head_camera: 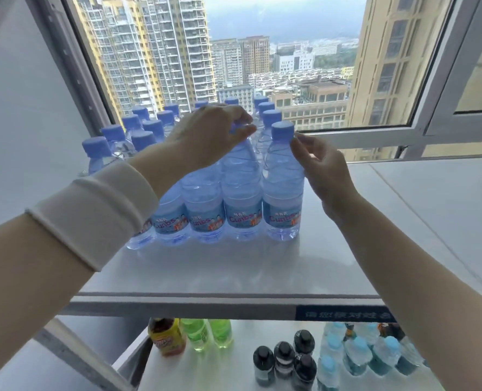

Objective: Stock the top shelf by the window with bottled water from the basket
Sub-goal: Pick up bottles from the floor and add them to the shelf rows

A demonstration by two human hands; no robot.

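Several blue-capped water bottles [149, 128] stand in rows on the grey top shelf [234, 272] by the window. My left hand [208, 136] reaches over the front row and pinches the cap of the second bottle from the right [241, 193]; the cap is hidden under my fingers. My right hand [321, 167] hovers beside the rightmost front bottle [282, 193], with its fingertips at the bottle's neck just below the cap and its fingers loosely bent, not wrapped round it. The basket is out of view.
The open window frame [420, 128] and a grey sill [431, 198] lie right of the bottles. The lower shelf [234, 368] holds a yellow drink [166, 337], green bottles [206, 333], dark small bottles [285, 359] and light blue bottles [358, 354]. A blue label strip [344, 314] runs along the shelf's front edge.
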